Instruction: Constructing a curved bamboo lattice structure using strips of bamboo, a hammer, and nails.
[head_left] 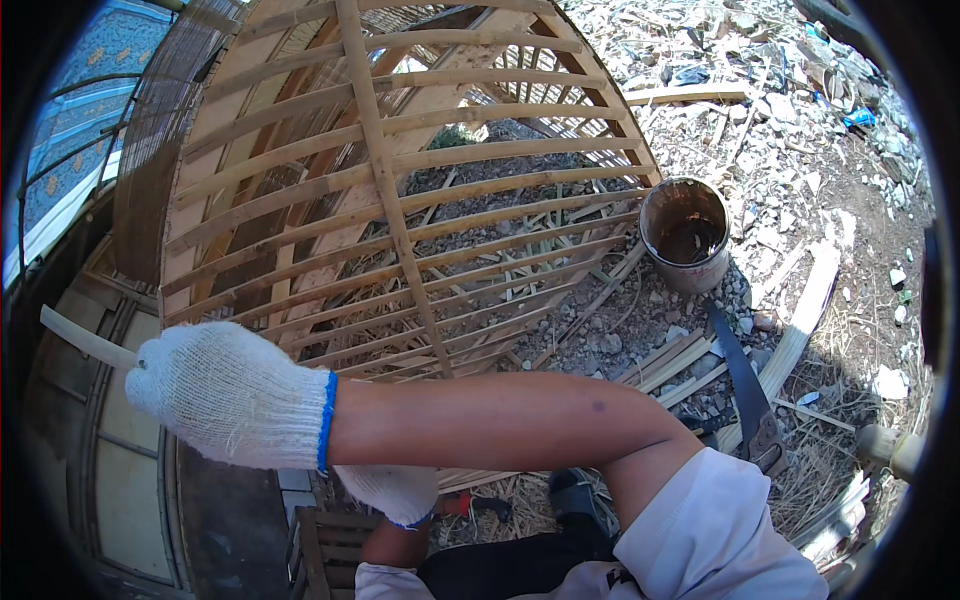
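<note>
My right arm reaches across to the left. My right hand (235, 395), in a white knit glove with a blue cuff edge, is closed around a pale flat bamboo strip (88, 338), whose end sticks out past the fist to the left. Beneath that forearm is my left hand (390, 488), gloved the same way; its fingers are hidden behind the right arm. Just beyond both hands stands a slatted bamboo frame (400, 205), with long slats crossed by one upright pole.
A rusty can (685, 235) stands at the frame's right side. A handsaw (745, 390) lies on the rubble near split bamboo strips (800, 320). A red-handled tool (470, 504) lies near my foot. At lower left is a wooden slatted crate (335, 555).
</note>
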